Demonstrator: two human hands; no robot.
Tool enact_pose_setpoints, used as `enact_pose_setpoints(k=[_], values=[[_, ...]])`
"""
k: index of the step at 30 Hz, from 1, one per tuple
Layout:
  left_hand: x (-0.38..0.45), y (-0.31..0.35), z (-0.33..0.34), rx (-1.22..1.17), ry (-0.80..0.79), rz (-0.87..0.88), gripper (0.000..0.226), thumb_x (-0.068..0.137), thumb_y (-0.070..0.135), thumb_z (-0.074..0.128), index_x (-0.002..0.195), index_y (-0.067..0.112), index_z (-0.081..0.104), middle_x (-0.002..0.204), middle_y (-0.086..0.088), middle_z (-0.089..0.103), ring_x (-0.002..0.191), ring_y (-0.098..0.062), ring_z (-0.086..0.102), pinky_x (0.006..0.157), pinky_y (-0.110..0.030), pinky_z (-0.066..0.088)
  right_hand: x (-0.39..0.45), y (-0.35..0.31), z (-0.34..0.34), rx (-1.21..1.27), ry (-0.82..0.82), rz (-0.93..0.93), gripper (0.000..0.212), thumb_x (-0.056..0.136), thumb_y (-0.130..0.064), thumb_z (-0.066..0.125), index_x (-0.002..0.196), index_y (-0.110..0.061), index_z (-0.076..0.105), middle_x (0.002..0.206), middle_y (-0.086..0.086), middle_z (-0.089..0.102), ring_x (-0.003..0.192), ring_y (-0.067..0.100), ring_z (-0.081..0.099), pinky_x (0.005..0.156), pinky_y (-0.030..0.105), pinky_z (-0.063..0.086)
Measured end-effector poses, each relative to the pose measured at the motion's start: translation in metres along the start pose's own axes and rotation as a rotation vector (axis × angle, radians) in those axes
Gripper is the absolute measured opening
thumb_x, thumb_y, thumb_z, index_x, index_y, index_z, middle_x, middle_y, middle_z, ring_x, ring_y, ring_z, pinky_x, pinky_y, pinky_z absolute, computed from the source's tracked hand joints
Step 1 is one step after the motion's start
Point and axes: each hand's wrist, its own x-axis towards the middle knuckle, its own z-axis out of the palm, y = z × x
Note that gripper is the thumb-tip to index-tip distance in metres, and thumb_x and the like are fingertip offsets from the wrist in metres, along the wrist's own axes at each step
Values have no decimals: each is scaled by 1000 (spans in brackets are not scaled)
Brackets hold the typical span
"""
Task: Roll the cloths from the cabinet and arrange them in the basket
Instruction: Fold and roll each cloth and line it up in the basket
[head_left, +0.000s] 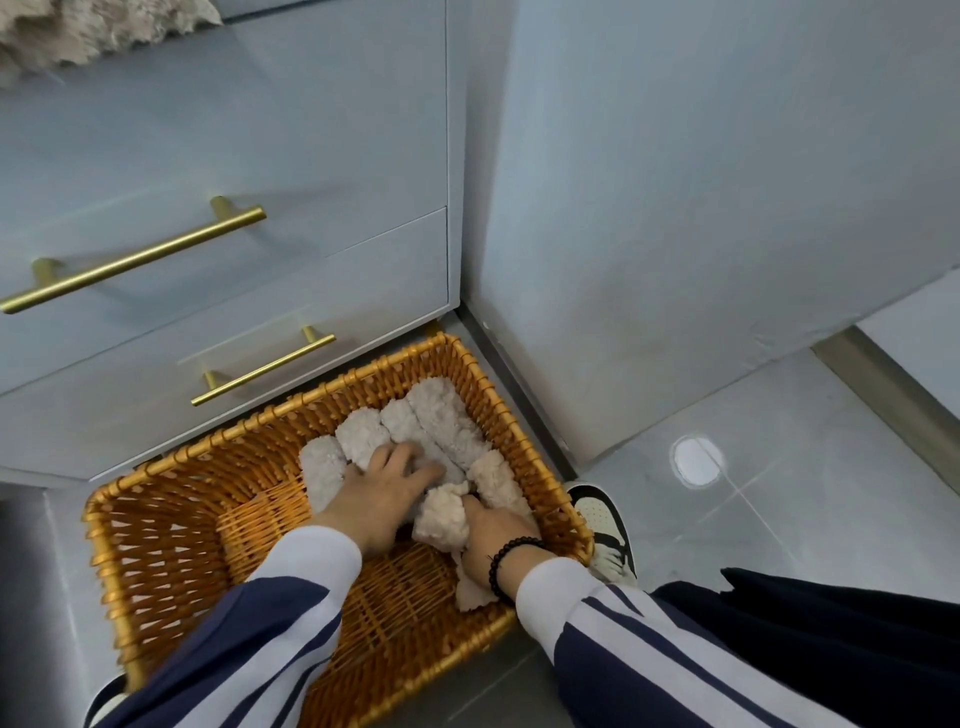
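Note:
An orange wicker basket (156, 545) stands on the floor in front of the cabinet. Several rolled beige fluffy cloths (441, 415) lie side by side in its far right corner. My left hand (384, 493) lies flat on the rolls, fingers spread, pressing them. My right hand (493, 530) grips one more rolled cloth (441, 514) at the near end of the row; its loose tail (470, 592) trails under my wrist. More beige cloth (78, 31) hangs over the cabinet top at the upper left.
The pale blue cabinet has two drawers with brass bar handles (135, 257) (265, 369) just behind the basket. A wall panel (701, 208) rises on the right. My shoe (602, 525) stands against the basket's right rim. The basket's left half shows bare wicker.

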Motion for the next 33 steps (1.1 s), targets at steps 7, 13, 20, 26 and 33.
enact_pose_setpoints(k=[7, 13, 20, 26, 33], values=[[8, 10, 2, 120, 114, -66, 70, 84, 6, 56, 140, 37, 26, 141, -10, 16, 131, -35, 17, 100, -55, 38, 8, -5, 4, -85, -71, 42, 61, 92, -21, 51, 146, -19, 23, 131, 14, 51, 119, 33, 51, 96, 44, 45], [5, 5, -3, 0, 180, -120, 66, 75, 1, 63, 131, 24, 39, 133, -9, 25, 125, -31, 25, 94, -45, 44, 10, -5, 4, 22, 35, 204, 68, 89, -13, 56, 147, -10, 20, 132, 13, 52, 120, 30, 52, 96, 39, 44], [-7, -5, -5, -9, 110, -62, 83, 71, 9, 75, 141, 27, 34, 143, -9, 21, 136, -30, 20, 104, -44, 37, 0, -6, 2, 28, 107, 132, 72, 88, -22, 57, 147, -11, 17, 124, 12, 55, 109, 30, 58, 83, 35, 48], [-17, -13, -7, 19, 128, -31, 93, 74, 15, 75, 148, 35, 23, 153, -5, 12, 145, -26, 8, 116, -41, 25, -16, -17, -4, -597, 332, -362, 54, 82, -25, 66, 128, -9, 42, 124, 16, 48, 109, 34, 50, 83, 43, 46], [-28, -19, -6, 58, 136, -86, 96, 82, 2, 64, 153, 32, 7, 160, -8, -4, 149, -26, -10, 120, -43, 12, -1, -22, -4, -1252, 43, -578, 42, 95, -32, 50, 136, -19, 51, 152, 12, 28, 142, 33, 15, 112, 55, 19]])
